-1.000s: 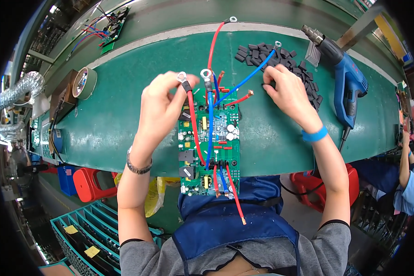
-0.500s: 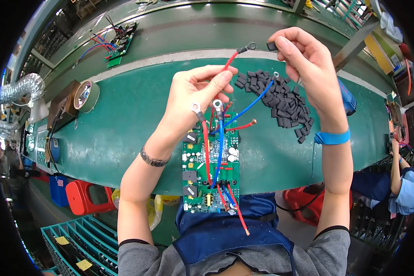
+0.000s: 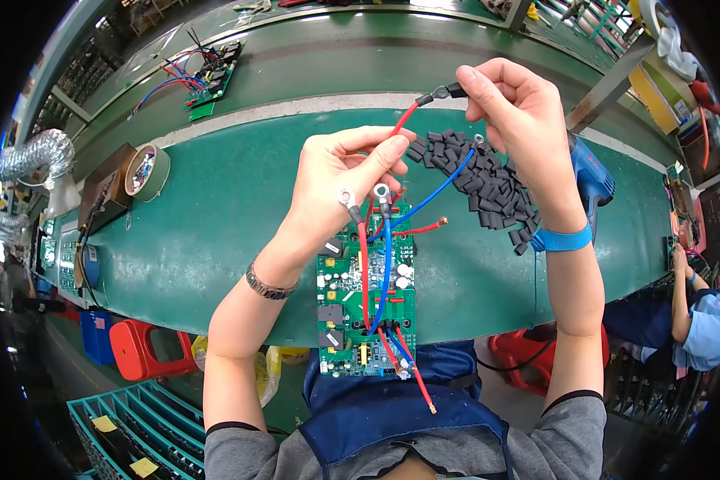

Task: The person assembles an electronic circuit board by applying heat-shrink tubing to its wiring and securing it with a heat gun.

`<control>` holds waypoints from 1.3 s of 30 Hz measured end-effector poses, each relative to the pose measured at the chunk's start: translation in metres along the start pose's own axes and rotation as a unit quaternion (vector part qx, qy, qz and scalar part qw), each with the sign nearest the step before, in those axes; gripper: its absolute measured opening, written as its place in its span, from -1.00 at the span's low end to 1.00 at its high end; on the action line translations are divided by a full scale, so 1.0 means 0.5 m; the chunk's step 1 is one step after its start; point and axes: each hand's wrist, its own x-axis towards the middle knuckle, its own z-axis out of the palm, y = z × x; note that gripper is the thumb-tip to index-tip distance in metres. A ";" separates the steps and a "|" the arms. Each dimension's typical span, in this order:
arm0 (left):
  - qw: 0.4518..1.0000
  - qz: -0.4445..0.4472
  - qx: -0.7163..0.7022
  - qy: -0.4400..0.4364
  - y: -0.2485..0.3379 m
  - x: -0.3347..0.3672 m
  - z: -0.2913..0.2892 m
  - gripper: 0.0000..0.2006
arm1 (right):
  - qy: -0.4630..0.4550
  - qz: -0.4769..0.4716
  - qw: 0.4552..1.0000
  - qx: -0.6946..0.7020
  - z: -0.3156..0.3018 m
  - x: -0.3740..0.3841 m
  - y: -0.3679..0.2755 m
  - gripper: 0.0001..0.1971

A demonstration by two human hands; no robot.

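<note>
My left hand (image 3: 350,170) pinches a red cable (image 3: 405,118) whose ring terminal (image 3: 442,93) points up and to the right. Between thumb and fingertips, my right hand (image 3: 514,108) grips a short black heat-shrink tube (image 3: 457,90), its end right at the ring terminal. Below my left hand lies a green circuit board (image 3: 333,293) at the table's near edge, with red and blue cables rising from it. Two more ring terminals, one on a blue cable (image 3: 388,264), stand near my left wrist. Another blue cable (image 3: 436,190) reaches toward the pile of black tubes (image 3: 488,188).
A blue heat gun (image 3: 594,180) lies right of my right wrist. At the left are a round tub (image 3: 149,174) and a brown box (image 3: 114,182). A second wired board (image 3: 214,78) sits beyond the table's far edge. Another person (image 3: 700,320) works at far right.
My right hand has brought the black tube left and down until it meets the cable's ring terminal. My left hand has shifted only slightly, still pinching the red cable.
</note>
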 end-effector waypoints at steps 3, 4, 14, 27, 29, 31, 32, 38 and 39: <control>1.000 0.008 0.002 -0.012 -0.006 0.000 -0.002 -0.77 | -0.034 0.034 0.998 0.046 0.002 -0.002 0.000 -0.71; 1.000 0.008 0.001 -0.013 -0.005 0.000 0.000 -0.77 | -0.034 0.040 0.997 0.050 0.006 -0.005 -0.003 -0.71; 0.997 -0.042 0.041 -0.057 0.016 0.005 -0.019 -0.77 | -0.107 0.070 0.979 0.158 0.030 0.004 0.001 -0.68; 0.997 -0.037 0.058 -0.035 0.009 0.005 -0.021 -0.80 | -0.126 0.097 0.969 0.190 0.033 0.011 0.006 -0.72; 0.997 -0.032 0.059 -0.032 0.007 0.006 -0.018 -0.80 | -0.133 0.099 0.964 0.209 0.027 0.015 0.009 -0.73; 0.997 -0.028 0.060 -0.029 0.006 0.005 -0.018 -0.81 | -0.135 0.098 0.964 0.209 0.029 0.015 0.011 -0.73; 0.997 -0.033 0.060 -0.026 0.008 0.004 -0.017 -0.81 | -0.135 0.098 0.964 0.208 0.030 0.014 0.013 -0.74; 0.998 -0.036 0.055 -0.016 0.005 0.006 -0.014 -0.82 | -0.204 0.125 0.946 0.217 0.013 0.028 0.023 -0.72; 0.998 -0.030 0.051 -0.016 0.004 0.007 -0.014 -0.82 | -0.205 0.125 0.946 0.217 0.010 0.026 0.018 -0.72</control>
